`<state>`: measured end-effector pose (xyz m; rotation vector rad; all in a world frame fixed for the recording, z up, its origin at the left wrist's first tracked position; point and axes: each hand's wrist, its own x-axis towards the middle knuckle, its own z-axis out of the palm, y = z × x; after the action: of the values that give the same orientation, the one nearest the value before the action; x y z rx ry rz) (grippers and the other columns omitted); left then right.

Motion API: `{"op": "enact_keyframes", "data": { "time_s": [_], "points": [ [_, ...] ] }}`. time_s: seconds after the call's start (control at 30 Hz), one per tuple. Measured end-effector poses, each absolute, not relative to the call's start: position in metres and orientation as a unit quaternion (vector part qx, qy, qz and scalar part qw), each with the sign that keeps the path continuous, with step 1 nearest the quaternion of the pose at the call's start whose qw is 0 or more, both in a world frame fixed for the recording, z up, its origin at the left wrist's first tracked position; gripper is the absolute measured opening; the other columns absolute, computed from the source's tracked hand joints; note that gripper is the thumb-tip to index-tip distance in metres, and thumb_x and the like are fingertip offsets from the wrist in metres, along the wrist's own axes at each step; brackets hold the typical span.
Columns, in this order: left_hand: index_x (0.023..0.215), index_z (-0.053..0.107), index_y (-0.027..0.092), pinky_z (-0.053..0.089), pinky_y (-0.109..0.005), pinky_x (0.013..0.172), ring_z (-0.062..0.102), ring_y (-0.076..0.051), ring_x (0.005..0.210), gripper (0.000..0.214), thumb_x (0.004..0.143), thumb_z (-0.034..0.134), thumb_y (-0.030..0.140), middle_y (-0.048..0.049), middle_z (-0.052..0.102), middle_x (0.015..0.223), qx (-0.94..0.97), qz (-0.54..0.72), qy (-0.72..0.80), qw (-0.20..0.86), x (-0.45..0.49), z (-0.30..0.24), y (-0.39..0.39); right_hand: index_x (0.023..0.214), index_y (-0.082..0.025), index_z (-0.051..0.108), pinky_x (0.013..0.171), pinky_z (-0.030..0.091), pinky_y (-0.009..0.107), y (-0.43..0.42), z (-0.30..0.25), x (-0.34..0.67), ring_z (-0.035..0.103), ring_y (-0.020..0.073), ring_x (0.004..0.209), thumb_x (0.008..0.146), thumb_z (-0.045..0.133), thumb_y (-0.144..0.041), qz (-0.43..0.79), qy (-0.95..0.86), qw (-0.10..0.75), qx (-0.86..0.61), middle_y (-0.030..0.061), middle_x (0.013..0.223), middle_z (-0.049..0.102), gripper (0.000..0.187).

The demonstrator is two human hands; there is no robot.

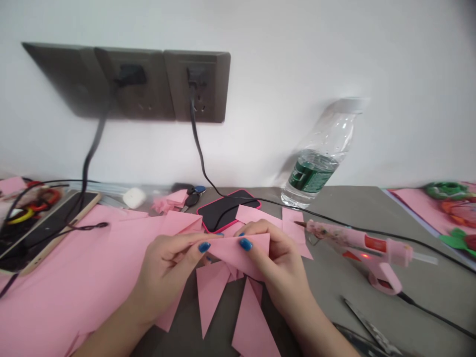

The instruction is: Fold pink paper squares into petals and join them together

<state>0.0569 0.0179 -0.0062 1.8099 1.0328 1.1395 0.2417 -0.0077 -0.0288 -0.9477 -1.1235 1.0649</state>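
Observation:
My left hand [167,265] and my right hand [277,258] meet at the middle of the desk, both pinching one folded pink paper piece [238,254]. The thumbs, with blue nails, press on its top face. Under the hands lie several pointed pink paper triangles [210,292] on the grey desk [334,307]. More small pink squares [292,225] sit just beyond my right hand.
A pink glue gun [366,248] with its cord lies right of my hands, scissors [366,327] near the front edge. A phone [226,208] in a pink case, a tilted water bottle [320,158], large pink sheets [74,277], another phone [48,228] and wall sockets [145,84] surround them.

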Motion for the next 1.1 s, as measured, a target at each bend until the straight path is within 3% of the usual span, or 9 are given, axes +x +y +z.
{"op": "enact_keyframes", "data": {
  "time_s": [0.23,0.43,0.6,0.73,0.93,1.1],
  "points": [
    [0.082,0.078,0.018,0.057,-0.017,0.063,0.073,-0.015,0.070,0.022,0.091,0.059,0.024,-0.0018,0.077,0.074,0.666,0.457,0.462,0.367,0.0562,-0.0076,0.0178,0.077,-0.021,0.057,0.064,0.039,0.027,-0.0104,-0.0257,0.2391,0.051,0.0159,0.071,0.094,0.059,-0.028,0.517,-0.552,0.520,-0.396,0.0005,0.077,0.055,0.018],
    [0.072,0.069,0.016,0.050,-0.018,0.051,0.060,-0.014,0.060,0.024,0.088,0.061,0.031,-0.0004,0.066,0.065,0.639,0.422,0.455,0.453,0.0589,-0.0095,0.0179,0.077,-0.021,0.053,0.063,0.037,0.028,-0.0103,-0.0255,0.2380,0.046,0.0162,0.070,0.096,0.057,-0.032,0.519,-0.548,0.528,-0.389,0.0001,0.076,0.051,0.022],
    [0.061,0.055,0.017,0.044,-0.019,0.050,0.042,-0.011,0.056,0.032,0.089,0.058,0.033,0.0032,0.043,0.058,0.641,0.403,0.476,0.447,0.0604,-0.0090,0.0174,0.077,-0.021,0.051,0.063,0.036,0.028,-0.0097,-0.0245,0.2383,0.046,0.0166,0.071,0.095,0.057,-0.033,0.521,-0.543,0.529,-0.392,0.0002,0.076,0.050,0.022],
    [0.059,0.039,0.019,0.031,-0.020,0.046,0.031,-0.010,0.054,0.039,0.093,0.052,0.031,0.0048,0.029,0.059,0.665,0.389,0.448,0.453,0.0594,-0.0098,0.0173,0.072,-0.022,0.044,0.058,0.031,0.027,-0.0113,-0.0224,0.2395,0.038,0.0151,0.065,0.093,0.055,-0.032,0.525,-0.572,0.484,-0.403,-0.0017,0.071,0.043,0.026],
    [0.061,0.032,0.021,0.020,-0.023,0.047,0.023,-0.010,0.053,0.041,0.095,0.050,0.031,0.0063,0.023,0.059,0.683,0.355,0.393,0.504,0.0566,-0.0136,0.0178,0.065,-0.023,0.029,0.055,0.023,0.028,-0.0126,-0.0192,0.2402,0.027,0.0130,0.059,0.093,0.048,-0.028,0.511,-0.629,0.427,-0.401,-0.0050,0.063,0.028,0.034],
    [0.062,0.033,0.021,0.022,-0.024,0.048,0.025,-0.011,0.055,0.038,0.097,0.045,0.032,0.0059,0.026,0.061,0.673,0.356,0.395,0.514,0.0587,-0.0137,0.0158,0.066,-0.022,0.031,0.054,0.023,0.028,-0.0129,-0.0191,0.2394,0.028,0.0132,0.059,0.097,0.046,-0.031,0.502,-0.648,0.416,-0.393,-0.0045,0.063,0.029,0.035]
  ]
}}
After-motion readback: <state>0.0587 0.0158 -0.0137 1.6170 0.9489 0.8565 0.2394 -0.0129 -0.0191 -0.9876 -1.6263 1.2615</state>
